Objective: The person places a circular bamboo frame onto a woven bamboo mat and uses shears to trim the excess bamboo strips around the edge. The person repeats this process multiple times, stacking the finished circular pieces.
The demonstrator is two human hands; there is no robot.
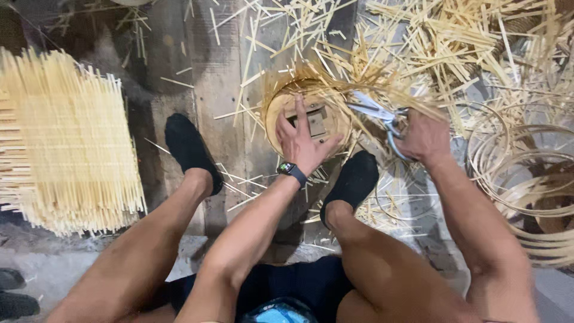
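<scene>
Two hands work a round woven basket on the floor between the feet: the left hand presses flat inside it, fingers spread, while the right hand grips scissors at the rim. Judged best: hold the basket still and snip the thin, stiff, pale strips close. Cut slivers litter the boards.

Worn plank floor — strewn with bamboo slivers, a woven mat, coiled hoops.
</scene>
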